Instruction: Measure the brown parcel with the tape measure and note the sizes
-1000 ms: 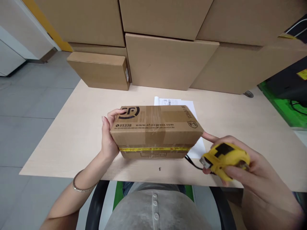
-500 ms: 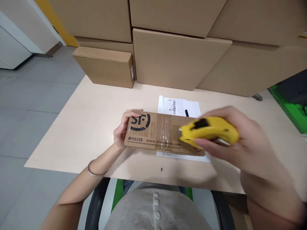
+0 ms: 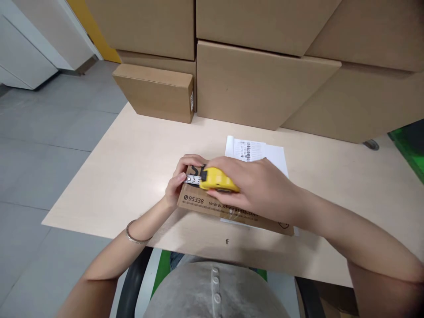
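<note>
Head camera view: shipping carton (image 3: 205, 204), brown cardboard, printed face toward the camera, over the near-middle part of the table (image 3: 99, 176). Print legible in part: "95338" and a web address; clear tape crosses the face. Whether its underside touches the table cannot be told.

Yellow tape measure (image 3: 218, 180) over the carton's upper left part, mouth facing left. Short length of metal blade (image 3: 193, 179) out, lying across the dark logo toward the left end.

Left hand (image 3: 177, 181) closed on the carton's left end: fingers bent over the far edge, thumb at the tip of the blade. Whether the thumb presses the tip down or only touches it is unclear. Bracelet (image 3: 135, 236) on that forearm.

Right hand (image 3: 258, 185) wrapped around the tape measure, fingers along the far side, thumb on the near side. Forearm comes in from the right, passing over the carton's right part.

Under and beyond the carton: white papers (image 3: 276, 154), printed lines on one sheet, partly covered by carton and hand. Small dark mark (image 3: 227, 241) on the tabletop, nearer the person.

Farther out: smaller brown box (image 3: 155, 97) standing at the table's far left, label on its right end. Large cartons (image 3: 251, 84) stacked behind and beside it, along the far edge. Round dark fitting (image 3: 371, 144) at the far right of the tabletop.

Near side: grey buttoned top (image 3: 212, 291), between black chair arms (image 3: 132, 282). Grey tiled floor (image 3: 59, 168) to the left.
</note>
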The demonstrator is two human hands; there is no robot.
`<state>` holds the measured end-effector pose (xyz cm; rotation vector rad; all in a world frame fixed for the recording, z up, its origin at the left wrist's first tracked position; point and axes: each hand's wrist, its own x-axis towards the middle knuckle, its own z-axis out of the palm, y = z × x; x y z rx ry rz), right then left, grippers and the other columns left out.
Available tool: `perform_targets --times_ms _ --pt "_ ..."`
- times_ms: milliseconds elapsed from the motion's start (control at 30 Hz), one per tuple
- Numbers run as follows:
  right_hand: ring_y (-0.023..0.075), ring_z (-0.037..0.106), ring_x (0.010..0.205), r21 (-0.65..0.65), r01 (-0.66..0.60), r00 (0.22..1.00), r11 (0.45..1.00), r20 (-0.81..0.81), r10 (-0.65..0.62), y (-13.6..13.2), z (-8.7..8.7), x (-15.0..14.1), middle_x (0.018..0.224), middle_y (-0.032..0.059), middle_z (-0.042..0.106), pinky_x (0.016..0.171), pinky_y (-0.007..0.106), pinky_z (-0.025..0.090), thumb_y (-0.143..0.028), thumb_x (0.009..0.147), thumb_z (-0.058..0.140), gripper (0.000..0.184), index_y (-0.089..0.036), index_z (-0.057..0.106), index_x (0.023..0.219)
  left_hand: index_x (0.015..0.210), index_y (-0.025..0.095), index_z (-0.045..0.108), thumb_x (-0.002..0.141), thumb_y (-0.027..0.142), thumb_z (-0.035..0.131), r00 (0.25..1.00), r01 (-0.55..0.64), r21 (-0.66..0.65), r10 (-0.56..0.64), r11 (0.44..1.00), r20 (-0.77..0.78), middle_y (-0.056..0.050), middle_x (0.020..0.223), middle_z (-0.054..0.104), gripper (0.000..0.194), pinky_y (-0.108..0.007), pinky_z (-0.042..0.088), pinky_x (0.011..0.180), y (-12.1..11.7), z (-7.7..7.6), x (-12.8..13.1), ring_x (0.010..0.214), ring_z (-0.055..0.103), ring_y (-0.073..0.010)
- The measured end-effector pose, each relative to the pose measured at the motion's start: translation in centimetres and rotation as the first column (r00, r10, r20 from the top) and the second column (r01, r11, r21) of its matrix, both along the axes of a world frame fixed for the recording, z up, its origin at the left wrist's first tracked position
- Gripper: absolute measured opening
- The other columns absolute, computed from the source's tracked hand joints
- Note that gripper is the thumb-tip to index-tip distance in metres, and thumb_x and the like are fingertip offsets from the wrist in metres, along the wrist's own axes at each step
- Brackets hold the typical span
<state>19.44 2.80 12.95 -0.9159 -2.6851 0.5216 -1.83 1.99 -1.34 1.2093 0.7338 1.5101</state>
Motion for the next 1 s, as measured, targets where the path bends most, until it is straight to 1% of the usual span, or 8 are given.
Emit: perform_targets --times_ms 67,133,233,333,633,833,900,1000 --pt "0.0188 0.071 0.068 -0.015 0.105 0.994 0.994 0.013 -0.105 -1.2 -0.1 3.5 0.102 -0.0001 0.082 0.055 0.03 0.042 -0.045 0.099 0.067 0.029 -0.03 0.063 0.124 0.098 0.028 0.073 0.086 0.061 0.059 1.0 0.006 0.061 -0.006 0.998 0.004 -0.008 0.102 0.065 0.038 -0.048 0.052 0.093 0.2 0.3 0.0 0.101 0.06 -0.0296" --pt "0.0181 0.069 0.06 -0.038 0.218 0.976 0.975 0.003 -0.218 -2.8 -0.2 7.5 0.096 -0.0006 0.082 0.056 0.032 0.047 -0.046 0.098 0.07 0.028 -0.032 0.065 0.121 0.101 0.03 0.074 0.089 0.057 0.056 1.0 0.009 0.09 -0.008 0.996 -0.007 -0.008 0.102 0.064 0.035 -0.049 0.051 0.09 0.3 0.4 0.0 0.1 0.058 -0.0298" --pt "0.0217 0.073 0.067 -0.087 0.36 0.932 0.929 -0.007 -0.362 -5.3 -0.3 12.9 0.103 0.002 0.082 0.057 0.034 0.053 -0.047 0.095 0.074 0.03 -0.035 0.066 0.122 0.1 0.032 0.076 0.088 0.056 0.057 1.0 0.009 0.086 -0.007 0.996 -0.03 -0.008 0.102 0.064 0.033 -0.051 0.05 0.091 0.2 0.4 -0.1 0.101 0.058 -0.0314" --pt "0.0249 0.075 0.072 -0.142 0.459 0.883 0.877 -0.032 -0.468 -6.8 -0.6 15.6 0.105 0.0035 0.081 0.056 0.036 0.056 -0.051 0.092 0.075 0.031 -0.036 0.068 0.119 0.101 0.034 0.075 0.087 0.057 0.055 0.999 -0.002 0.072 0.005 0.997 -0.042 -0.008 0.101 0.065 0.033 -0.053 0.051 0.091 0.2 0.3 -0.2 0.103 0.058 -0.033" --pt "0.0208 0.074 0.077 -0.177 0.446 0.885 0.877 -0.057 -0.462 -6.0 -1.6 15.4 0.106 0.0017 0.081 0.063 0.034 0.054 -0.047 0.093 0.075 0.026 -0.034 0.069 0.116 0.096 0.032 0.076 0.087 0.055 0.054 0.998 -0.023 0.1 0.03 0.995 -0.061 -0.009 0.099 0.065 0.033 -0.051 0.052 0.089 0.5 0.8 0.0 0.1 0.058 -0.0321" --pt "0.0208 0.072 0.066 -0.174 0.405 0.907 0.898 -0.051 -0.419 -6.0 -0.1 15.5 0.092 -0.0016 0.08 0.054 0.033 0.05 -0.046 0.093 0.074 0.021 -0.036 0.07 0.11 0.096 0.032 0.075 0.086 0.055 0.053 0.999 -0.019 0.091 0.023 0.996 -0.044 -0.008 0.101 0.066 0.033 -0.051 0.051 0.09 0.4 0.8 0.1 0.099 0.058 -0.0312" --pt "0.0195 0.069 0.059 -0.147 0.359 0.928 0.922 -0.047 -0.369 -5.6 0.6 14.2 0.085 -0.0024 0.078 0.05 0.032 0.048 -0.047 0.092 0.076 0.024 -0.034 0.068 0.11 0.096 0.033 0.075 0.086 0.055 0.052 0.999 -0.03 0.085 0.033 0.996 -0.034 -0.008 0.101 0.066 0.033 -0.051 0.05 0.091 0.4 0.8 0.2 0.099 0.058 -0.0312" --pt "0.018 0.065 0.054 -0.032 0.289 0.957 0.957 0.004 -0.289 -4.4 0.8 10.1 0.081 -0.0015 0.078 0.049 0.032 0.044 -0.051 0.096 0.07 0.028 -0.029 0.067 0.112 0.096 0.032 0.075 0.085 0.054 0.053 0.999 -0.027 0.084 0.028 0.996 -0.015 -0.008 0.101 0.066 0.032 -0.05 0.05 0.091 0.4 0.7 0.2 0.1 0.058 -0.0309"
